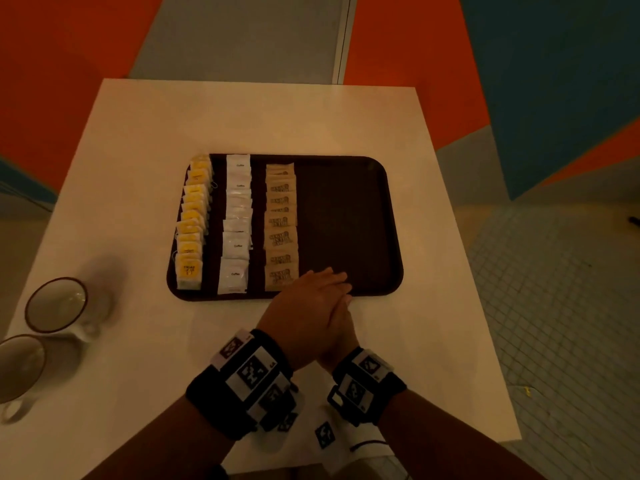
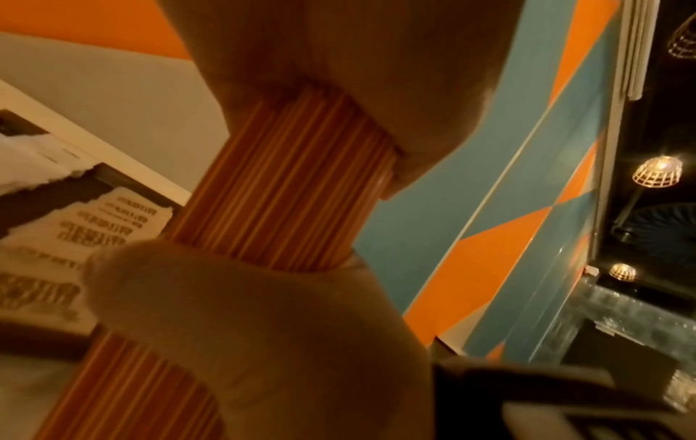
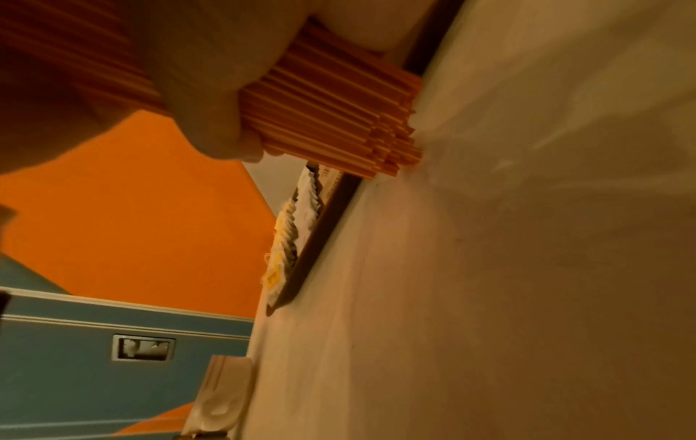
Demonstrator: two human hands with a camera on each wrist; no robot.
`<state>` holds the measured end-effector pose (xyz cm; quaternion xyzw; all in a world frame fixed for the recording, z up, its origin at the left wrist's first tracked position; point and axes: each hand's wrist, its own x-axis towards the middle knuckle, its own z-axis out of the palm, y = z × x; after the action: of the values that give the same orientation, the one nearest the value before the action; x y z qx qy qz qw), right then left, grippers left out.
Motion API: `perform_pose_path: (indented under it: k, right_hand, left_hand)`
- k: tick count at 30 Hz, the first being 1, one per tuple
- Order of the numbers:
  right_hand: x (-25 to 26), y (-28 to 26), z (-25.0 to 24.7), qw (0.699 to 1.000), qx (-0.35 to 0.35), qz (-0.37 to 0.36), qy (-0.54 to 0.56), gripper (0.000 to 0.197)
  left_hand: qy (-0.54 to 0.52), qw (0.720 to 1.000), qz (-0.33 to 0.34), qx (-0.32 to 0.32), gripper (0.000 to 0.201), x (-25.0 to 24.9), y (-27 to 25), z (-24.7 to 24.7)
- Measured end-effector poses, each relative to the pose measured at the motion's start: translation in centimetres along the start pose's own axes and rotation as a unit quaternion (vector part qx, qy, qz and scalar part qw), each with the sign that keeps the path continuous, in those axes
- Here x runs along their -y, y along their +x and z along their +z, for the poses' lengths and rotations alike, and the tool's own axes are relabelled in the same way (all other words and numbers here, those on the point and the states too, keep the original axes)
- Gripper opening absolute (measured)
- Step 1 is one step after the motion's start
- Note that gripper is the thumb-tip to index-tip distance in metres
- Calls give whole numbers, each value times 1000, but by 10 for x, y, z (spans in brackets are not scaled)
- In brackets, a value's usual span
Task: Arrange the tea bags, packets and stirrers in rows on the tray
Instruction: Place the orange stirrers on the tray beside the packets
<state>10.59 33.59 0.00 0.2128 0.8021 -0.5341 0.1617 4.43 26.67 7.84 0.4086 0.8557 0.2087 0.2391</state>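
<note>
A: Both hands clasp one bundle of stirrers (image 2: 278,190): left hand (image 1: 304,317) and right hand (image 1: 341,325) wrapped round it at the tray's (image 1: 346,220) near edge.

B: Ends butt the tabletop (image 3: 527,238). Best square them there, then lay them beside the brown packets (image 1: 281,233).

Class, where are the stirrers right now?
The stirrers are bundled between both hands at the tray's near edge, just right of the brown packets; their ends touch the table.
</note>
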Motion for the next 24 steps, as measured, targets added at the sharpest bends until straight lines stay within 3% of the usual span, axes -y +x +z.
perform_pose_path:
  k: [1,3,5,8,10,13,17,20,22,24]
  right_hand:
    - [8,1,-1,997,-9,19,-72,47]
    - [1,10,-3,973,-73,-15,-218,55]
    - [1,10,-2,955,-29,-19,-295,48]
    - [3,12,-8,975,13,-15,-221,43]
    - [2,15,-10,963,1,-36,-269,45]
    - [-4,14,-4,944,37,-8,-328,48]
    - [-2,16,-8,958,35,-35,-282,43]
    - [-5,18,-12,990,23,9,-141,40]
    - [-3,18,-19,998,-4,59,7,34]
    - [8,23,-34,990,-34,61,126,29]
  left_hand:
    - [27,999,-10,30,42,0,3,4]
    - [89,992,-16,85,42,2,7,10]
    - [119,988,-22,99,44,6,10,12]
    - [115,991,-51,54,45,8,9,11]
    - [103,993,-55,34,43,9,11,13]
    - [107,990,-56,66,41,14,15,20]
    - [81,994,-56,45,40,27,17,20]
    - [-86,992,-88,23,44,32,20,12]
    - [-271,955,-117,-30,51,34,24,2]
    - [-418,890,-153,-103,50,40,32,-3]
